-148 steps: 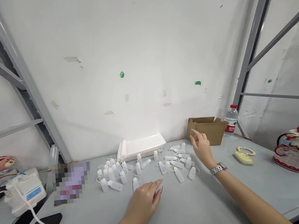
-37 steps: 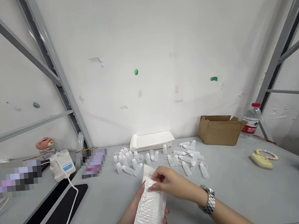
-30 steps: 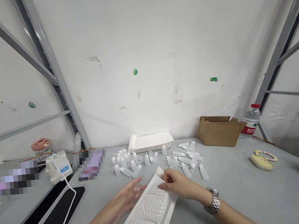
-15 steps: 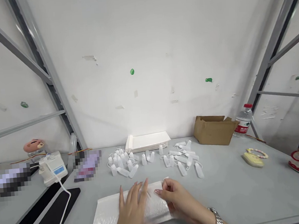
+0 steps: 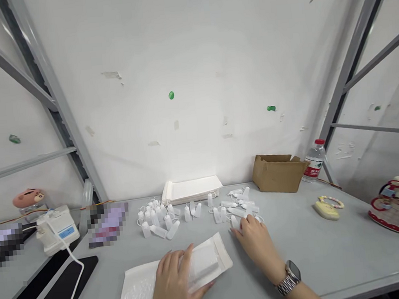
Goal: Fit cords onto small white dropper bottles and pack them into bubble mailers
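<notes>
A white bubble mailer (image 5: 209, 260) lies flat on the grey table (image 5: 320, 250), its flap end pointing right. My left hand (image 5: 176, 282) rests on top of it, fingers spread over the padded part, holding it down. My right hand (image 5: 254, 237), with a metal watch (image 5: 290, 273) on the wrist, reaches past the mailer to a scatter of small white squeeze bottles (image 5: 225, 208). Its fingertips touch the nearest bottle (image 5: 234, 222); whether they close on it is hidden. A second group of the same bottles (image 5: 156, 218) lies further left.
A stack of white mailers (image 5: 191, 190) lies against the wall. To the right are an open cardboard box (image 5: 278, 173), a water bottle (image 5: 314, 160), a yellow toy (image 5: 325, 209) and a red-and-white pot (image 5: 396, 204). At left are a white device (image 5: 56, 227) with a cable and a black mat (image 5: 44, 293).
The mailer was brought down and laid flat. My right hand has left its flap end and moved right and forward to the bottles. My left hand stays on the mailer.
</notes>
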`<state>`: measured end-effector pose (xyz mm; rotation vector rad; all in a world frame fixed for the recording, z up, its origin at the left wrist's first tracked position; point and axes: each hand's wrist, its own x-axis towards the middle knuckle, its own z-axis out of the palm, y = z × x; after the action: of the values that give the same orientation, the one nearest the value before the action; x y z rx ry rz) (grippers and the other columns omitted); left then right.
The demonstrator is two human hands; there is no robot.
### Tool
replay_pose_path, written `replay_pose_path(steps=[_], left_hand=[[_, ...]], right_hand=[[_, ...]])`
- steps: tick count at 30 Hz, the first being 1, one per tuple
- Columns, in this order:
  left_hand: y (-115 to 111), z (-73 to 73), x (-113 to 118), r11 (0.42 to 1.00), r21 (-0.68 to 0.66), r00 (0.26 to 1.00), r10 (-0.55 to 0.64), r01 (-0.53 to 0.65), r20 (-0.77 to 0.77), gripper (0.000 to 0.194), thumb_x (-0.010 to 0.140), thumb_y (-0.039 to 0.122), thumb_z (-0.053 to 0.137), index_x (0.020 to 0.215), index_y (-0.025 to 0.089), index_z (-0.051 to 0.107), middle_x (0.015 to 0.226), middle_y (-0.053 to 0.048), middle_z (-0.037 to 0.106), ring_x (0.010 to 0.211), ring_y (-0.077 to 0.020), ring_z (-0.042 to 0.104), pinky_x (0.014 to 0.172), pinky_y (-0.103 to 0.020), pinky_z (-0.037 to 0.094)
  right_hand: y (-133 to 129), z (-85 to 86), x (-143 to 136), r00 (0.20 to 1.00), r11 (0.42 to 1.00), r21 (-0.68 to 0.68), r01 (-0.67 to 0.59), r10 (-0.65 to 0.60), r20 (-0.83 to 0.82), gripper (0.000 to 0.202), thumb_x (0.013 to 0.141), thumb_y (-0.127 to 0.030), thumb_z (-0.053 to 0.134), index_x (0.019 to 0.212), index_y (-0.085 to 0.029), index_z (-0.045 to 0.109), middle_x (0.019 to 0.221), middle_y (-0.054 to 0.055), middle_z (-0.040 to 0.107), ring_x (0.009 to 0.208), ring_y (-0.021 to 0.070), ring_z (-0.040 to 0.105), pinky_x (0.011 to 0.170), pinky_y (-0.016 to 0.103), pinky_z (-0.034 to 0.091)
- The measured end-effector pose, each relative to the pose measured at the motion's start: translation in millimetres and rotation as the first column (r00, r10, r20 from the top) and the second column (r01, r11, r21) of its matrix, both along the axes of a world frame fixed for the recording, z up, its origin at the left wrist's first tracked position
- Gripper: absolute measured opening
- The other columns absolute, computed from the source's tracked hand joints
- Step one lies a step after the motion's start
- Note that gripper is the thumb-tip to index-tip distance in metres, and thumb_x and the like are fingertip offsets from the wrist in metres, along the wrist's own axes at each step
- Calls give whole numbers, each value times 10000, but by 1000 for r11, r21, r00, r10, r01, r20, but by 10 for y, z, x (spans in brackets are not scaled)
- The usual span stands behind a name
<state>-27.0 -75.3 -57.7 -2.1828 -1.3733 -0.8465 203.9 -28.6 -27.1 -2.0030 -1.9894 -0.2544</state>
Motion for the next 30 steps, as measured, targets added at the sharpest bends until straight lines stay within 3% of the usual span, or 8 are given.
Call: replay_pose_path(steps=[7, 12, 17, 23, 30], left_hand=[[-10, -23, -15, 999, -33, 1000, -3, 3, 12, 588, 662, 505, 606, 1150, 189, 517, 896, -62, 587, 834, -218, 529, 768, -354, 412], [-13, -46, -13, 999, -50, 1000, 9, -8, 28, 593, 667, 510, 593, 1169, 207, 504, 930, -60, 592, 860, -228, 518, 792, -370, 392], [-12, -62, -6, 999, -40, 1000, 6, -6, 5, 606, 667, 516, 586, 1174, 199, 495, 931, -58, 601, 862, -232, 515, 810, -381, 367], [-26, -53, 8, 998, -48, 999, 33, -33, -8, 604, 669, 498, 590, 1180, 194, 484, 935, -57, 600, 872, -234, 515, 832, -391, 352], [-21, -46, 9, 999, -34, 1000, 25, -25, -6, 608, 682, 536, 565, 1175, 189, 488, 927, -57, 598, 867, -226, 516, 827, -378, 354]], right_hand=[[-36, -52, 90, 999, 1000, -10, 5, -6, -43, 169, 810, -218, 452, 748, -136, 586, 775, 103, 634, 732, 238, 587, 661, 334, 351], [-207, -101, 245, 963, 999, 38, -18, 27, -268, 201, 804, -336, 490, 727, -167, 565, 679, 52, 630, 635, 197, 577, 682, 329, 383], [-421, -19, 227, 860, 989, 54, -136, 145, -489, 214, 790, -415, 499, 832, -222, 580, 716, 31, 623, 736, 199, 576, 670, 290, 426], [-409, -42, 150, 791, 955, 2, -298, 248, -560, 136, 767, -325, 544, 850, -220, 565, 768, 21, 594, 725, 176, 565, 690, 284, 438], [-349, -90, 113, 805, 936, -63, -345, 261, -533, 144, 738, -193, 540, 880, -194, 566, 833, 45, 591, 813, 203, 538, 762, 326, 409]])
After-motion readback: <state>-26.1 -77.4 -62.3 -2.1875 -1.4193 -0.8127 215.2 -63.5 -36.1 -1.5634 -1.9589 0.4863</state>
